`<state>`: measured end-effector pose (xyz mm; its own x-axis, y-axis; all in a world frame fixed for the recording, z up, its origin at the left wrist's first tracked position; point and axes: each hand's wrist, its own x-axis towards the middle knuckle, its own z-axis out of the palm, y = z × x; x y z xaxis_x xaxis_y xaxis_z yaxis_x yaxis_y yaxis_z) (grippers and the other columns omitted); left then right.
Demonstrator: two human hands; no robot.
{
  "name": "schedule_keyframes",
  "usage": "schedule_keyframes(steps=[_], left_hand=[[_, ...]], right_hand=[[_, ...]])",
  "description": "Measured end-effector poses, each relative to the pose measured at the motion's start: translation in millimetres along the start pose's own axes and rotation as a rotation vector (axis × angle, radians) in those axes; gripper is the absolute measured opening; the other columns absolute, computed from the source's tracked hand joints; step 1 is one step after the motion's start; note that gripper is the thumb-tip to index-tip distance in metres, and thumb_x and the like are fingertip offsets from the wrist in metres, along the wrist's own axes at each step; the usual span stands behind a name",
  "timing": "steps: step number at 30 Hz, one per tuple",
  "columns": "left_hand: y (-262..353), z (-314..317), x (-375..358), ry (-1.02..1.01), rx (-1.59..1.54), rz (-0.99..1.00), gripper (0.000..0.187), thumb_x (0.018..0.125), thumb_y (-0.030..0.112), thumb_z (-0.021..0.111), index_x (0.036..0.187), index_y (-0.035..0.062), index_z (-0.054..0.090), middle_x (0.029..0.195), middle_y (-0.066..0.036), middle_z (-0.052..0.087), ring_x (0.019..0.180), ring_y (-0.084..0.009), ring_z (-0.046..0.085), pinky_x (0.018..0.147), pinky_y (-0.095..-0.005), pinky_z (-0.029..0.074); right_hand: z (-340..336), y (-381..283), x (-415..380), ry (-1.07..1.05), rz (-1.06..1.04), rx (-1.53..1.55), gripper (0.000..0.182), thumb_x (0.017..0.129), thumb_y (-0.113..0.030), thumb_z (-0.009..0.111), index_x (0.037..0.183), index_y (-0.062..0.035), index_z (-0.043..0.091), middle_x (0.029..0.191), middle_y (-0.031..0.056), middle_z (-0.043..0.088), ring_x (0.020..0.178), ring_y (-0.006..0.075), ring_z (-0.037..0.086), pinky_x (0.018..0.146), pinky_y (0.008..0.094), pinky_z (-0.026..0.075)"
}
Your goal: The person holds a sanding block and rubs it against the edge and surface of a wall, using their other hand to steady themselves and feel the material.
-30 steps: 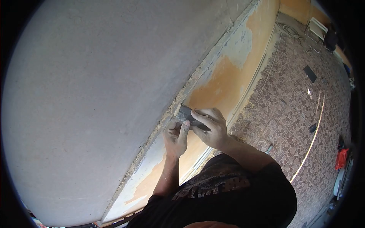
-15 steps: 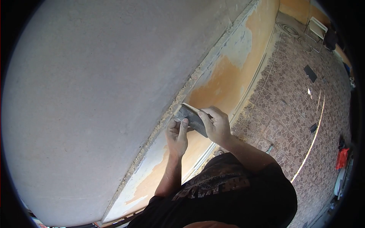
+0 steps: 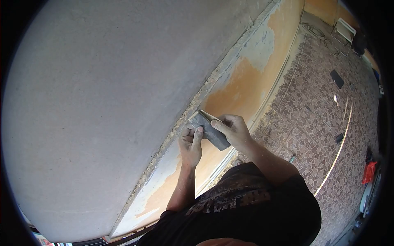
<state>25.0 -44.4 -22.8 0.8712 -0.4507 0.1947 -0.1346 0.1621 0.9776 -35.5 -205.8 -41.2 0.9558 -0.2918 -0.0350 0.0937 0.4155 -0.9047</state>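
The dark sheet (image 3: pixel 213 135) is between the 2 hands, in front of the patchy orange wall (image 3: pixel 234 90). The left hand (image 3: pixel 190 148) pinches it near 1 end, the thumb lying on the dark face. The right hand (image 3: pixel 238 132) pinches its long side, where a pale layer is visible. On the patterned floor (image 3: pixel 305 119) lie 2 dark flat pieces (image 3: pixel 337 78).

Both hands meet mid-frame, thumbs uppermost; left hand (image 3: pixel 191 144) has curled fingers; right hand (image 3: pixel 234 130) angles in from lower right.
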Motion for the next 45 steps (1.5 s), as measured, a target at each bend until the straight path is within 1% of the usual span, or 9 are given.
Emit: schedule_keyframes(steps=[8, 10, 14, 21, 29, 33, 35, 39, 45], left_hand=[[1, 10, 5, 0.004, -0.009, -0.014, 0.017, 0.095, 0.008, 0.071, 0.108, 0.0007, 0.063, 0.102, -0.006, 0.072, 0.095, -0.0106, 0.065, 0.086, -0.0284, 0.050], [2, 13, 6, 0.042, 0.033, -0.002, 0.018, 0.095, 0.008, 0.071, 0.108, -0.0003, 0.062, 0.101, -0.007, 0.072, 0.094, -0.0108, 0.065, 0.086, -0.0284, 0.051], [-5, 10, 11, 0.068, 0.082, 0.082, 0.017, 0.095, 0.007, 0.070, 0.109, -0.0011, 0.062, 0.099, -0.008, 0.072, 0.092, -0.0108, 0.066, 0.083, -0.0269, 0.051], [-1, 21, 17, 0.239, 0.104, 0.082, 0.017, 0.097, 0.007, 0.067, 0.109, -0.0032, 0.061, 0.097, -0.008, 0.071, 0.087, -0.0100, 0.065, 0.077, -0.0256, 0.052], [17, 26, 16, 0.112, 0.013, -0.008, 0.028, 0.099, 0.011, 0.065, 0.122, -0.0040, 0.060, 0.105, -0.009, 0.070, 0.097, -0.0147, 0.065, 0.086, -0.0334, 0.054], [14, 22, 15, 0.062, -0.056, 0.021, 0.033, 0.100, 0.013, 0.062, 0.128, -0.0025, 0.059, 0.113, -0.012, 0.068, 0.103, -0.0174, 0.064, 0.087, -0.0386, 0.054], [14, 19, 16, 0.059, -0.012, 0.009, 0.032, 0.100, 0.015, 0.063, 0.127, -0.0029, 0.059, 0.107, -0.010, 0.069, 0.099, -0.0161, 0.064, 0.089, -0.0354, 0.051], [8, 5, 16, 0.061, 0.031, -0.039, 0.024, 0.100, 0.018, 0.065, 0.114, -0.0018, 0.063, 0.097, -0.006, 0.070, 0.092, -0.0127, 0.062, 0.087, -0.0291, 0.048], [16, 2, 7, -0.036, -0.097, -0.087, 0.015, 0.099, 0.017, 0.067, 0.104, 0.0027, 0.066, 0.090, -0.004, 0.069, 0.083, -0.0126, 0.061, 0.079, -0.0297, 0.048]], right_hand=[[11, 12, -5, 0.106, -0.173, -0.253, 0.019, 0.093, -0.018, 0.073, 0.095, 0.0007, 0.071, 0.080, 0.0072, 0.069, 0.072, 0.0102, 0.062, 0.064, 0.0286, 0.049], [14, 15, -4, 0.240, -0.552, -0.431, 0.014, 0.092, -0.013, 0.071, 0.095, 0.0005, 0.071, 0.078, 0.0097, 0.065, 0.069, 0.0180, 0.061, 0.062, 0.0335, 0.048], [15, 9, -6, 0.200, -0.773, -0.643, 0.018, 0.089, -0.009, 0.071, 0.105, -0.0001, 0.072, 0.082, 0.0101, 0.062, 0.074, 0.0275, 0.060, 0.066, 0.0374, 0.049], [15, 7, -9, 0.097, -0.856, -0.847, 0.061, 0.081, -0.018, 0.080, 0.135, -0.0024, 0.058, 0.105, 0.0113, 0.062, 0.097, 0.0299, 0.058, 0.082, 0.0401, 0.049], [6, 11, -5, 0.088, -0.893, -0.855, 0.057, 0.082, -0.007, 0.078, 0.135, 0.0008, 0.058, 0.111, 0.0139, 0.058, 0.095, 0.0296, 0.058, 0.082, 0.0380, 0.050], [3, 11, -5, 0.068, -0.706, -0.527, 0.036, 0.097, -0.008, 0.061, 0.131, 0.0030, 0.059, 0.106, 0.0122, 0.060, 0.091, 0.0242, 0.060, 0.079, 0.0335, 0.050], [1, 14, -7, -0.084, -0.288, -0.092, 0.031, 0.103, -0.016, 0.053, 0.126, 0.0034, 0.060, 0.103, 0.0100, 0.061, 0.089, 0.0186, 0.060, 0.076, 0.0305, 0.050], [6, 23, -6, -0.238, 0.045, 0.470, 0.031, 0.107, -0.025, 0.045, 0.125, -0.0035, 0.059, 0.103, 0.0095, 0.062, 0.092, 0.0132, 0.061, 0.071, 0.0278, 0.051], [6, 14, -7, -0.272, 0.151, 0.422, 0.024, 0.107, -0.031, 0.048, 0.111, -0.0086, 0.057, 0.097, 0.0071, 0.066, 0.082, 0.0129, 0.064, 0.065, 0.0262, 0.051]])
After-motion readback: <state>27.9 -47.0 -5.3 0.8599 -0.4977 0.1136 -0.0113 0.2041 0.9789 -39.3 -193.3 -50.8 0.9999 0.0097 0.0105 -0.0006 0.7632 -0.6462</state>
